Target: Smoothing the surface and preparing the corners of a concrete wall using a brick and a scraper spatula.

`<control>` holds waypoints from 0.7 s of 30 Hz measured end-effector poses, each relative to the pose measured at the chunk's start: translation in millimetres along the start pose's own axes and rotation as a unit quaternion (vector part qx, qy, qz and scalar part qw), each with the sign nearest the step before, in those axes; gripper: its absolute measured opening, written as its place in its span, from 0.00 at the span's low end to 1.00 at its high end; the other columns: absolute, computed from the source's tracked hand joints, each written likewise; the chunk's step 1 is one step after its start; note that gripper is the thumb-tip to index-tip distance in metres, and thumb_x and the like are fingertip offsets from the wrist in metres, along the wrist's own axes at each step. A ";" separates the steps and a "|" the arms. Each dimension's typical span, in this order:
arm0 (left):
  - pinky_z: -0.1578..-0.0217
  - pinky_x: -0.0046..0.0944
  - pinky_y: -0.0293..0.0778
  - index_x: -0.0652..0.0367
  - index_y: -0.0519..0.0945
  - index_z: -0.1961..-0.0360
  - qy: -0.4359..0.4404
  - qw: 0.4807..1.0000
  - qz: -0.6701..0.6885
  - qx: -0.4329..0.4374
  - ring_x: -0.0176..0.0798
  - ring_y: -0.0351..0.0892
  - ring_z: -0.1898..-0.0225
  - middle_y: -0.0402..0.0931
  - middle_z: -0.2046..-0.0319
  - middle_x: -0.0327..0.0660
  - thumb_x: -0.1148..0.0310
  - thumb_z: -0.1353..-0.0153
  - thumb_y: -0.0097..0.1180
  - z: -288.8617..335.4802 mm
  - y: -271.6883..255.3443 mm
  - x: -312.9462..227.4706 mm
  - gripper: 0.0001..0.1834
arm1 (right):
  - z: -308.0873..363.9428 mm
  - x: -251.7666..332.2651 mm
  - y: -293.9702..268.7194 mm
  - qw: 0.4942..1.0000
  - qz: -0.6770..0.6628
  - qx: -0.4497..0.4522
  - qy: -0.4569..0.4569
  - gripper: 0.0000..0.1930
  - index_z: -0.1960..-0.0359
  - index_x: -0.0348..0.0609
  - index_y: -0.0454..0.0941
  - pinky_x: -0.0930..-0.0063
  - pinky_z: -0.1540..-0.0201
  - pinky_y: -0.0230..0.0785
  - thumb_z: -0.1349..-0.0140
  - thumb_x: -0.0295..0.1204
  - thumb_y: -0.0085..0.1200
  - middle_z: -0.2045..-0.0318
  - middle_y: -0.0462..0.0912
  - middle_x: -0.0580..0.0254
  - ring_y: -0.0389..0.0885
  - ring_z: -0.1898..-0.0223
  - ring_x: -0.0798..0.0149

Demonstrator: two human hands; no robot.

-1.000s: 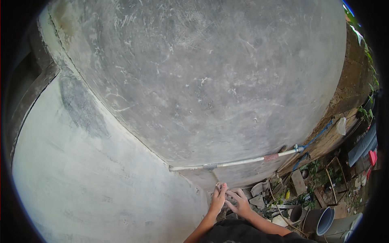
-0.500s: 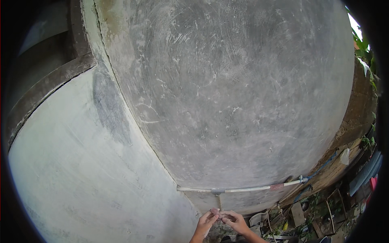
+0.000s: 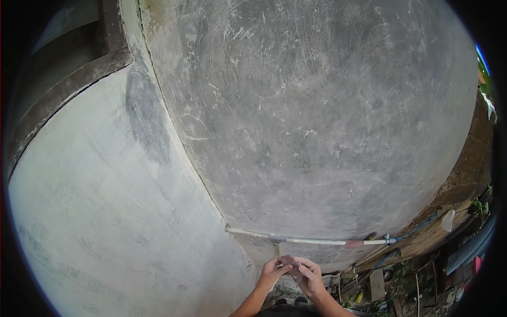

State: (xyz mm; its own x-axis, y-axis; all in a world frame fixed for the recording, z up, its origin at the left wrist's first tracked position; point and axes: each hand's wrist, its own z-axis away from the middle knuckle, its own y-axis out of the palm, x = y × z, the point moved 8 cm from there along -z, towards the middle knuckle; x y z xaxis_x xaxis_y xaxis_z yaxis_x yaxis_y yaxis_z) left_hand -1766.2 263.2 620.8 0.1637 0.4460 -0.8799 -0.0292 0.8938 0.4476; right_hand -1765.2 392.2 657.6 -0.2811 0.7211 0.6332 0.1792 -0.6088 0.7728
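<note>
The reddish-brown piece (image 3: 291,264) looks matt; the grey wall (image 3: 317,132) seems matt, scratched cement, the pale wall (image 3: 121,211) chalky and smoother, the white pipe (image 3: 319,242) smooth plastic.

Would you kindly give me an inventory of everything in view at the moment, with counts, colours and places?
Grey wall: 1, grey with pale scuffs, centre
Pale wall: 1, whitish with a grey patch, left
Frame: 1, dark brown, upper left
Pipe: 1, white with grey and reddish bands, low across the grey wall
Bag: 1, white, right
Slab: 1, greyish brown, ground at lower right
Yellow item: 1, yellow, beside the slab
Leaves: several, green, right edge
Other clutter: too small to count, mixed colours, lower right
Piece: 1, reddish brown, between the hands
Left hand: 1, bare, bottom centre, holding the piece
Right hand: 1, bare, bottom centre, holding the piece
</note>
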 end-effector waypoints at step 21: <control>0.66 0.34 0.82 0.69 0.79 0.52 -0.007 0.980 -0.128 0.155 0.36 0.85 0.62 0.82 0.58 0.44 0.57 0.42 0.74 -41.2 133.4 -3.9 0.27 | 28.9 99.8 -10.8 0.875 0.358 0.010 -0.327 0.34 0.23 0.32 0.48 0.57 0.27 0.57 0.25 0.32 0.48 0.28 0.62 0.41 0.64 0.28 0.51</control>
State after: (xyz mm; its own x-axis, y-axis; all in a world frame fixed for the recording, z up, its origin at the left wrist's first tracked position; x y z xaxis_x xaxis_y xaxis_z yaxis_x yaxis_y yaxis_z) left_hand -1811.4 382.6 677.4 0.1401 0.2059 -0.9685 0.3153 0.9179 0.2408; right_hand -1767.9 480.3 713.7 0.5078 0.1959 0.8389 0.1074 -0.9806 0.1640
